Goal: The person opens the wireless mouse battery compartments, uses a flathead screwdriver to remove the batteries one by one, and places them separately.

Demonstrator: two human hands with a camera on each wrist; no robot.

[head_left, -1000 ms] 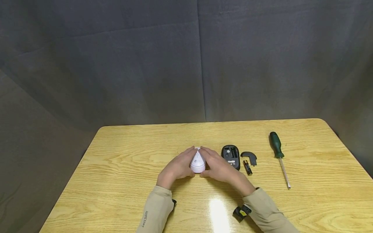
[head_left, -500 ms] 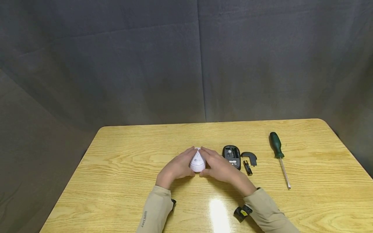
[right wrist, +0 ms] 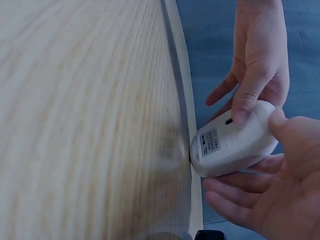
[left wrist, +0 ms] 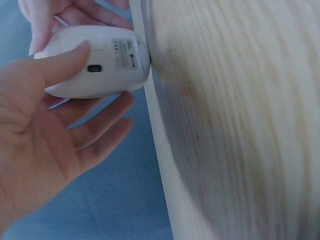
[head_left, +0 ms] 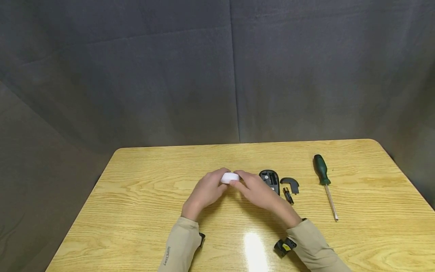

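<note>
A white mouse (head_left: 230, 177) sits pinched between left hand (head_left: 206, 191) and right hand (head_left: 257, 191), both thumbs on its underside, tilted above the desk (head_left: 142, 196)

Beige long sleeves (head_left: 180, 245), small lettering on left cuff, black wrist-worn cameras (head_left: 283, 247)

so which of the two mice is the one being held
The white mouse, held up off the table between the left hand and right hand. The black mouse lies untouched, underside open.
</note>
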